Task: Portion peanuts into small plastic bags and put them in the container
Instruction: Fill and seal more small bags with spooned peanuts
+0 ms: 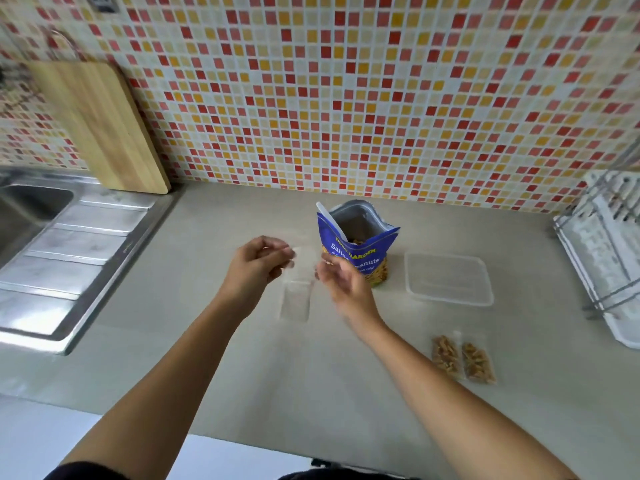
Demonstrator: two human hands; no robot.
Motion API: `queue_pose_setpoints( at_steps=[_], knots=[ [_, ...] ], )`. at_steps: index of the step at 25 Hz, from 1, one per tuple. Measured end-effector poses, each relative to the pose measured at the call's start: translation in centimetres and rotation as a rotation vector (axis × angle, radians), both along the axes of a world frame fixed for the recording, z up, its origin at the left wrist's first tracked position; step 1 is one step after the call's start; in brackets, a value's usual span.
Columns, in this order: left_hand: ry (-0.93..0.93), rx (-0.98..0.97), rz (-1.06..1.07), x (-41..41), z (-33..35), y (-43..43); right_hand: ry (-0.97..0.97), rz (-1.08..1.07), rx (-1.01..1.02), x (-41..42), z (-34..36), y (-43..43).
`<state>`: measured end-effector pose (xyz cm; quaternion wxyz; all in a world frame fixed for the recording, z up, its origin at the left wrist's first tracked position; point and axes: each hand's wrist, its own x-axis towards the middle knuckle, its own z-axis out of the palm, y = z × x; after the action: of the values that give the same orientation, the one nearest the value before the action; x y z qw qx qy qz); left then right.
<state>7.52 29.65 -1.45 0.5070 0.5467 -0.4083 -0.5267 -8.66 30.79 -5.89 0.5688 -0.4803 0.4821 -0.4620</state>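
Observation:
An open blue peanut bag [360, 251] stands mid-counter with a white spoon handle [329, 218] sticking out of it. My left hand [259, 261] pinches the top edge of a small empty clear plastic bag [298, 299], which hangs down to the counter. My right hand [341, 282] is blurred, fingers apart, just right of that bag and in front of the peanut bag; it seems to hold nothing. An empty clear plastic container [448, 278] sits right of the peanut bag. Two filled small peanut bags [445, 356] [479, 362] lie side by side nearer me, on the right.
A steel sink with drainboard [69, 244] takes the left side. A wooden cutting board [104, 126] leans on the tiled wall behind it. A white dish rack [606, 251] stands at the right edge. The counter's front edge runs close to my body.

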Motion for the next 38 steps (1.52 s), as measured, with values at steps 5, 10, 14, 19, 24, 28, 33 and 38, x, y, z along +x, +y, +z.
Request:
queue_pose_setpoints(
  at_steps=[5,10,14,19,24,28,33,38],
  knots=[
    [0.084,-0.103,-0.167,-4.3,4.3,-1.1,-0.024,-0.165,-0.109,-2.7,5.9,-2.4],
    [0.261,-0.088,-0.160,-5.5,7.8,-4.4,0.009,-0.117,-0.199,-7.5,10.8,-3.5],
    [0.182,-0.078,-0.333,-6.7,9.0,-5.0,-0.105,-0.198,-0.168,-10.0,12.4,-4.0],
    [0.274,-0.046,-0.348,-9.0,8.3,-4.8,-0.076,-0.256,-0.198,-11.1,11.7,-4.3],
    [0.124,-0.237,-0.397,-9.1,7.7,-4.8,-0.057,-0.301,-0.168,-11.5,10.9,-4.5],
    [-0.165,-0.353,-0.355,-8.9,7.9,-4.9,-0.163,-0.290,-0.137,-11.2,11.1,-4.7],
    [-0.001,-0.196,-0.321,-9.0,8.3,-5.2,0.014,-0.168,-0.191,-11.5,11.0,-4.5],
    [0.277,-0.115,-0.426,-9.5,8.7,-4.6,0.093,-0.201,-0.145,-11.4,11.2,-5.2]
  ],
)
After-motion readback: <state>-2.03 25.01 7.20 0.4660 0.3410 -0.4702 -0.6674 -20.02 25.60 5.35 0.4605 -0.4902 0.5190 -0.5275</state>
